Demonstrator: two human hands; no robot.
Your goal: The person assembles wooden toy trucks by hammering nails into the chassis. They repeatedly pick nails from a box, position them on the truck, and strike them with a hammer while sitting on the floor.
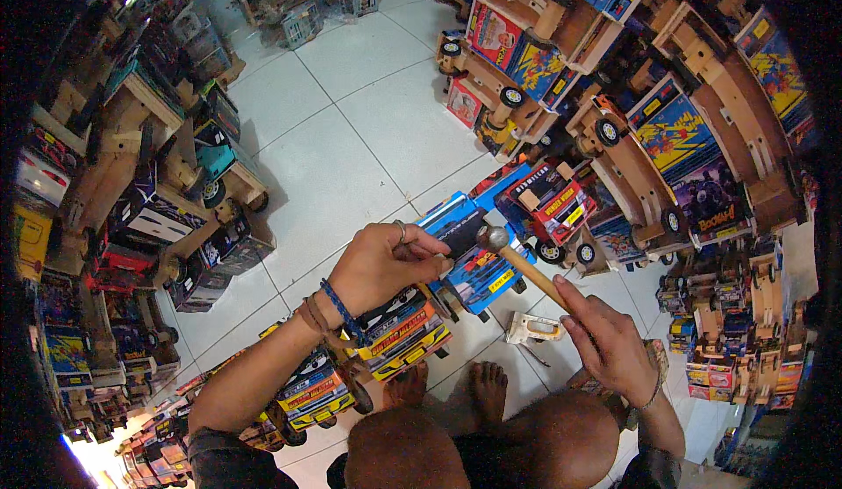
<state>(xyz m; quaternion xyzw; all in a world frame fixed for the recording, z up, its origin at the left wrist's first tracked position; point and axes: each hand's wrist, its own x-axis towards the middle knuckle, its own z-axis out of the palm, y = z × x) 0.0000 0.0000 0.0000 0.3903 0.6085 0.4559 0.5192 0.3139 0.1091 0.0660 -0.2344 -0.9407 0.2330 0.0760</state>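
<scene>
Closest to us, two bare knees point(399, 454) frame a pair of bare feet point(488, 388). Above them, we see the right hand point(610, 344) with its fingers wrapped around the wooden handle of a hammer point(535, 274), whose rounded grey metal head hangs over a blue toy truck point(482, 285); whether the two touch, we cannot tell. The left hand point(386, 261), ringed and braceleted, brings thumb and forefinger together at the truck's left edge, and we cannot make out whether they pinch anything small.

The truck is bright blue, with a dark panel across its upper face, red and yellow graphics below, a small yellow label near its lower right corner and dark wheels underneath. It sits between yellow-and-orange toy trucks point(408, 340) on our left and a red toy truck point(557, 204) on our right. A pale staple gun point(533, 328) lies near the feet. Beyond, white floor tiles point(351, 147) stretch between piled wooden toy trucks point(653, 151) toward blurred bundles point(324, 20).
</scene>
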